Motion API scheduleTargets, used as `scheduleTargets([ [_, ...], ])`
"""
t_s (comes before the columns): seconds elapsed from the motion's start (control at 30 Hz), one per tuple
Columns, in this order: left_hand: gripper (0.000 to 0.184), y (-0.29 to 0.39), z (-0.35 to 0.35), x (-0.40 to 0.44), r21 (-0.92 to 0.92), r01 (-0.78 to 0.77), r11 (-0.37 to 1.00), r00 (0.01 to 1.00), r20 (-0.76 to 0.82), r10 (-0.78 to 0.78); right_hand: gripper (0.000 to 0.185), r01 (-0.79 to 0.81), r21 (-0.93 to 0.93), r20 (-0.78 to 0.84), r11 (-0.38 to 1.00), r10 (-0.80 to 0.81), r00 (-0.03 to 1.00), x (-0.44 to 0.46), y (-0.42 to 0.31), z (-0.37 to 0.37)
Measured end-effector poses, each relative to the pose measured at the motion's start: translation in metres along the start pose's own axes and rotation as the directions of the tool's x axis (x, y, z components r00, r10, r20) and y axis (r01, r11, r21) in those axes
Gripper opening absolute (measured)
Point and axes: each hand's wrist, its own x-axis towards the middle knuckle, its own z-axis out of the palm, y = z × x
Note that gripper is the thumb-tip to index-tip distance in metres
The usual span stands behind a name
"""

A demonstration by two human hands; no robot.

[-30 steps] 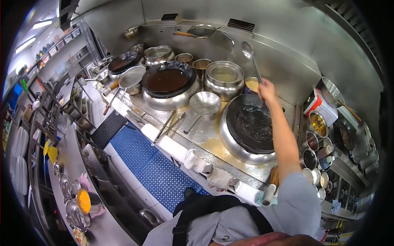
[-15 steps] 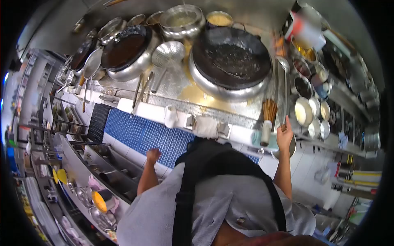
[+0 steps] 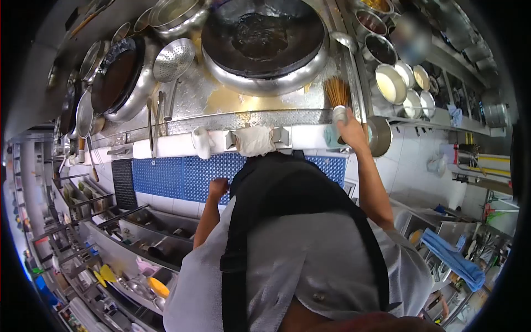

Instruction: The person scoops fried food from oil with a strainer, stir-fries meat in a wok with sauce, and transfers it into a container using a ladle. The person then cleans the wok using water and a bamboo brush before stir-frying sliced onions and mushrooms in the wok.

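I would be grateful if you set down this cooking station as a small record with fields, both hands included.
right hand: around the handle of the brush, bristles pointing away from the person
left hand: beside the body, above the blue mat; no held thing visible
large wok: at the far middle, wet and shiny inside
ladle: lying to the right of the brush
skimmer: left of the large wok
white cloth: on the near edge

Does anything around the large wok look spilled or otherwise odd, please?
Yes, a brownish-yellow patch lies on the steel worktop before the large wok; it looks like spilled liquid or staining, I cannot tell which.
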Motion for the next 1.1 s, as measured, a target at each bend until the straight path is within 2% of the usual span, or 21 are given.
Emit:
scheduleTargets([
  [0.03, 0.013, -0.010, 0.023, -0.015, 0.022, -0.064, 0.998, 0.988, -0.141, 0.067, 0.070, 0.010, 0.264, 0.002, 0.964, -0.011, 1.000, -0.006, -0.004, -0.010],
  [0.07, 0.012, -0.013, 0.039, -0.024, 0.053, -0.118, 0.992, 0.951, -0.283, 0.128, 0.060, 0.068, 0.576, -0.063, 0.815, -0.039, 0.997, 0.002, 0.012, 0.007],
  [0.13, 0.015, 0.031, 0.005, -0.060, -0.209, 0.176, 0.962, 0.982, -0.032, -0.186, 0.060, 0.031, 0.782, -0.039, 0.623, -0.001, 0.999, -0.027, -0.036, -0.018],
  [0.17, 0.015, 0.038, 0.012, -0.066, -0.532, 0.381, 0.757, 0.900, 0.026, -0.435, 0.063, 0.104, 0.884, -0.059, 0.457, -0.110, 0.992, -0.030, -0.062, -0.030],
  [0.2, 0.016, 0.045, 0.019, -0.076, -0.761, 0.501, 0.411, 0.769, 0.173, -0.616, 0.069, 0.297, 0.824, -0.216, 0.483, -0.217, 0.952, -0.019, -0.082, -0.035],
  [0.27, 0.018, 0.050, 0.039, -0.099, -0.840, 0.539, 0.058, 0.643, 0.366, -0.673, 0.085, 0.456, 0.659, -0.247, 0.598, -0.401, 0.882, 0.009, -0.127, -0.053],
  [0.33, 0.019, 0.046, 0.049, -0.112, -0.806, 0.557, 0.199, 0.712, 0.341, -0.614, 0.079, 0.495, 0.400, -0.031, 0.771, -0.528, 0.848, 0.047, -0.168, -0.077],
  [0.4, 0.021, 0.040, 0.055, -0.120, -0.793, 0.534, 0.291, 0.763, 0.304, -0.571, 0.055, 0.612, -0.034, -0.093, 0.790, -0.612, 0.785, 0.095, -0.196, -0.082],
  [0.43, 0.022, 0.041, 0.052, -0.124, -0.801, 0.512, 0.310, 0.780, 0.282, -0.559, 0.047, 0.614, -0.150, 0.000, 0.775, -0.621, 0.784, 0.109, -0.215, -0.089],
  [0.5, 0.023, 0.050, 0.042, -0.120, -0.861, 0.509, -0.015, 0.655, 0.399, -0.642, 0.039, 0.597, -0.303, 0.089, 0.743, -0.601, 0.794, 0.155, -0.246, -0.090],
  [0.53, 0.023, 0.058, 0.030, -0.119, -0.817, 0.487, -0.307, 0.518, 0.554, -0.652, 0.038, 0.573, -0.345, 0.086, 0.744, -0.583, 0.808, 0.187, -0.255, -0.082],
  [0.57, 0.019, 0.058, 0.023, -0.122, -0.837, 0.496, -0.233, 0.574, 0.517, -0.635, 0.037, 0.542, -0.388, 0.086, 0.745, -0.557, 0.826, 0.215, -0.260, -0.072],
  [0.67, 0.018, 0.042, 0.076, -0.128, -0.913, 0.214, -0.347, 0.675, 0.395, -0.623, 0.038, 0.522, -0.342, -0.141, 0.782, -0.591, 0.794, 0.261, -0.292, -0.015],
  [0.7, 0.018, 0.060, 0.057, -0.130, -0.932, 0.221, -0.288, 0.637, 0.362, -0.680, 0.038, 0.554, -0.291, -0.139, 0.780, -0.607, 0.783, 0.254, -0.299, -0.002],
  [0.77, 0.020, 0.066, 0.065, -0.144, -0.904, 0.165, 0.394, 0.600, -0.224, -0.768, 0.037, 0.619, -0.250, -0.065, 0.744, -0.651, 0.756, 0.234, -0.287, 0.009],
  [0.83, 0.027, 0.089, 0.026, -0.130, -0.956, 0.240, 0.171, 0.244, -0.111, -0.964, 0.035, 0.690, -0.222, 0.051, 0.689, -0.699, 0.714, 0.205, -0.273, -0.010],
  [0.87, 0.033, 0.094, 0.010, -0.124, -0.972, 0.140, 0.190, 0.105, -0.177, -0.979, 0.034, 0.711, -0.343, 0.065, 0.613, -0.740, 0.669, 0.193, -0.266, -0.029],
  [0.93, 0.037, 0.120, -0.067, -0.112, -0.934, 0.199, 0.296, 0.006, -0.301, -0.954, 0.036, 0.587, -0.393, 0.112, 0.708, -0.597, 0.794, 0.206, -0.265, -0.058],
  [1.0, 0.036, 0.123, -0.108, -0.085, -0.889, 0.019, 0.457, 0.150, -0.449, -0.881, 0.040, 0.533, -0.378, -0.054, 0.757, -0.593, 0.804, 0.259, -0.270, -0.033],
  [1.07, 0.035, 0.166, -0.195, -0.038, -0.736, -0.042, 0.675, 0.372, -0.639, -0.674, 0.044, 0.527, -0.158, -0.145, 0.835, -0.548, 0.824, 0.272, -0.294, 0.006],
  [1.1, 0.032, 0.191, -0.230, -0.012, -0.736, -0.144, 0.662, 0.477, -0.638, -0.605, 0.043, 0.526, -0.074, -0.171, 0.847, -0.531, 0.830, 0.265, -0.305, 0.027],
])
